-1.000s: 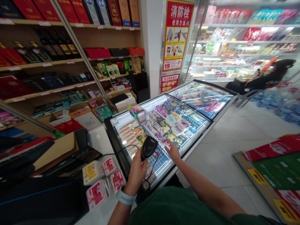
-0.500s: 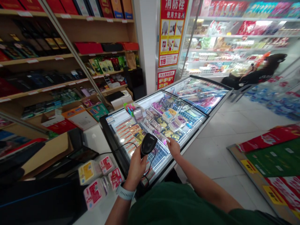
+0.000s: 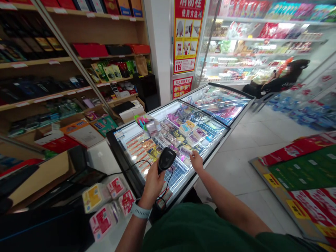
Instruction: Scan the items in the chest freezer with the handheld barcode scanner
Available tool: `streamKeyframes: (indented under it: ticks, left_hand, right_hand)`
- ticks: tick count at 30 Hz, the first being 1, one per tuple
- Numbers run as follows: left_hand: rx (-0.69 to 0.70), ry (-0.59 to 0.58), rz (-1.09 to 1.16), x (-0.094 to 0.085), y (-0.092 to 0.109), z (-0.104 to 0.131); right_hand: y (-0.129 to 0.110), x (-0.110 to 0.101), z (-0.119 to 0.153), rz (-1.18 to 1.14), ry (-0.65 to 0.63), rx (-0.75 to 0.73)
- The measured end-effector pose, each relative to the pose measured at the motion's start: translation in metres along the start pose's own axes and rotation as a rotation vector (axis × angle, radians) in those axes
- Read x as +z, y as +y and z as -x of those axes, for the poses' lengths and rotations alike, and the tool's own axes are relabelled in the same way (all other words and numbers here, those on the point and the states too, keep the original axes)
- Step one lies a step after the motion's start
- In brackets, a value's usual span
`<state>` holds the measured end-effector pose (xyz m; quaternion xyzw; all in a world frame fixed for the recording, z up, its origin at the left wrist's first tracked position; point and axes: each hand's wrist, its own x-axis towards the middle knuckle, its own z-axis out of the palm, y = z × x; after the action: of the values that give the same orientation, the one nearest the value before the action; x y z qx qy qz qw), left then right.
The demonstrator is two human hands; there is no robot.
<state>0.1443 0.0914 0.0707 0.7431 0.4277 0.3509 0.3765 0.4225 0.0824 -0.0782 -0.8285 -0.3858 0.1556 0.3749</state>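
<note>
In my left hand (image 3: 153, 182) is a black handheld barcode scanner (image 3: 167, 159), its head pointing up and away from me over the chest freezer's glass. A dark cord runs from it. My right hand (image 3: 196, 161) is closed, with thumb and fingers pinched together over the near right side of the freezer (image 3: 215, 149). A pale, purplish pack (image 3: 185, 152) shows at its fingertips; whether they grip it is unclear. Farther off are a yellow-labelled pack (image 3: 187, 127) and a purple-labelled pack (image 3: 196, 136).
Several clear tubs with pink labels and one yellow-labelled tub (image 3: 91, 197) stand on the white counter (image 3: 98, 151) at left. Shelves (image 3: 86, 59) line the back. A seated person (image 3: 285, 82) is at far right, near bottled water (image 3: 301, 108). Stacked boxes (image 3: 309, 168) stand at right.
The view has shifted slightly to the right. My right hand has moved a little right relative to the scanner, and more of the pale pack shows beside it. The left hand still grips the scanner.
</note>
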Motion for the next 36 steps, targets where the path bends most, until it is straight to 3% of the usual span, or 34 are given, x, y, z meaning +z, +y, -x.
streamKeyframes:
  ticks: [5, 10, 25, 36]
  left_hand:
    - [0.015, -0.033, -0.017, 0.002, -0.001, -0.003]
    - [0.019, -0.054, -0.006, 0.003, 0.000, -0.006]
    - [0.031, -0.062, -0.035, 0.006, 0.001, -0.008]
    - [0.041, -0.058, -0.028, 0.005, 0.004, -0.006]
  right_hand:
    - [-0.008, -0.006, -0.004, -0.251, -0.042, 0.050]
    - [-0.022, -0.013, -0.007, -0.339, -0.037, 0.030]
    - [-0.059, -0.024, -0.013, -0.473, -0.031, -0.031]
    - [-0.063, -0.023, -0.010, -0.483, -0.045, -0.044]
